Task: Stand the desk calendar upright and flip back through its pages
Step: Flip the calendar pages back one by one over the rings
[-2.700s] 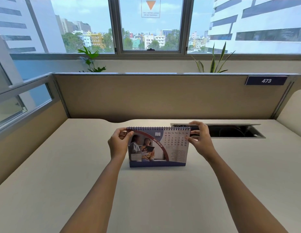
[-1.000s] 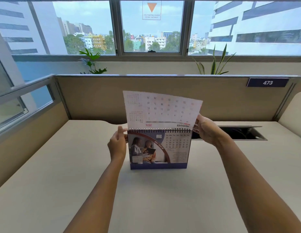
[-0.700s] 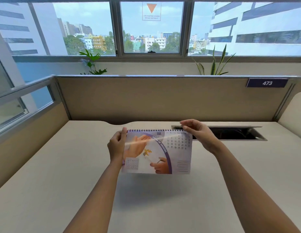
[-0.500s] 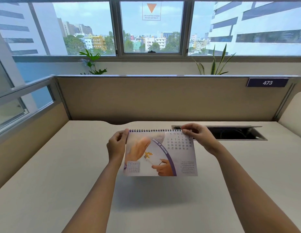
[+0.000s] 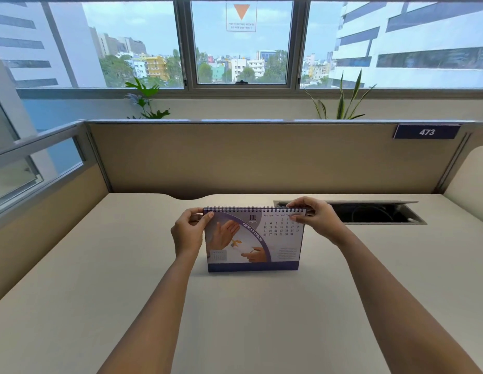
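Head view: the desk calendar (image 5: 253,240) stands upright mid-worktop (image 5: 262,319), spiral edge running left-right. The left hand (image 5: 188,231) pinches its top left corner; the right hand (image 5: 313,217) grips the top right, nearest the next page.

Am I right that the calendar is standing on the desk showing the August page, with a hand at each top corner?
Not quite: the calendar shows the JUL page, not August, as the head view shows. The rest holds: it stands upright on the desk, with the left hand at its top left corner and the right hand at its top right corner.
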Available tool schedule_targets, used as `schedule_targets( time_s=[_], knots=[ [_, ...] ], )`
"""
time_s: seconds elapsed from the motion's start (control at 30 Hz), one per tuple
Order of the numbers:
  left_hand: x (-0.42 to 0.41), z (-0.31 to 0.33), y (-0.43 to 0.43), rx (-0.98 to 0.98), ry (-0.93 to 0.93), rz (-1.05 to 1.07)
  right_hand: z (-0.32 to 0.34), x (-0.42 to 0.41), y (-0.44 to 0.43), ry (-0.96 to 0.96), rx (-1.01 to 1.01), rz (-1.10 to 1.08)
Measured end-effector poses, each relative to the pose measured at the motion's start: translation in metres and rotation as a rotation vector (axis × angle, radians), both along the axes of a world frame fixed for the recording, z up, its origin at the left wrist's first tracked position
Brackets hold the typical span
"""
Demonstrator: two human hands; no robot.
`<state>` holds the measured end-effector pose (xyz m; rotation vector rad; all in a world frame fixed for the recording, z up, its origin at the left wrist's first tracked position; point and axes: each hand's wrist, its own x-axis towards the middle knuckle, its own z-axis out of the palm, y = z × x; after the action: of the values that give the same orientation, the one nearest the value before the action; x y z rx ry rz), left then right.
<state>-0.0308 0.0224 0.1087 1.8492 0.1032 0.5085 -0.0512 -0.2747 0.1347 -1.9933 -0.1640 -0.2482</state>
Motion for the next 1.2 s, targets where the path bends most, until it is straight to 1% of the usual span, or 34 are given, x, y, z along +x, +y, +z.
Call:
schedule_targets(
  time_s=[0.13,0.23,0.37,0.47,0.57,0.67,0.8,0.93,1.03,1.07,1.2],
  knots=[
    [0.001,0.002,-0.002,-0.002,0.008,0.002,0.000,0.000,0.000,0.029,-0.020,0.024],
    [0.000,0.002,-0.001,0.000,0.012,0.003,0.002,0.001,-0.002,0.088,-0.037,0.041],
    [-0.001,0.001,0.000,0.002,0.011,0.002,0.009,0.001,0.001,0.183,-0.036,-0.053],
    [-0.002,0.001,-0.001,0.008,0.013,0.000,0.015,0.010,0.003,0.332,-0.166,-0.185],
    [-0.002,0.003,-0.001,0.009,0.012,-0.003,0.026,0.016,0.005,0.538,-0.316,-0.187],
    [-0.002,0.003,-0.001,0.000,0.018,-0.003,0.035,0.018,0.007,0.629,-0.334,-0.179],
    [-0.002,0.003,-0.002,-0.002,0.014,-0.003,0.037,0.020,0.008,0.634,-0.258,-0.221],
    [-0.001,0.003,-0.001,-0.014,0.012,0.001,0.036,0.021,0.009,0.592,-0.128,-0.267],
    [0.000,0.002,0.000,-0.008,0.009,0.002,0.035,0.026,0.007,0.545,-0.097,-0.299],
    [0.000,0.002,0.000,-0.008,0.007,0.002,0.035,0.026,0.007,0.541,-0.041,-0.304],
    [0.001,0.001,0.000,-0.008,0.001,0.004,0.037,0.026,0.008,0.536,0.312,-0.314]
  ],
)
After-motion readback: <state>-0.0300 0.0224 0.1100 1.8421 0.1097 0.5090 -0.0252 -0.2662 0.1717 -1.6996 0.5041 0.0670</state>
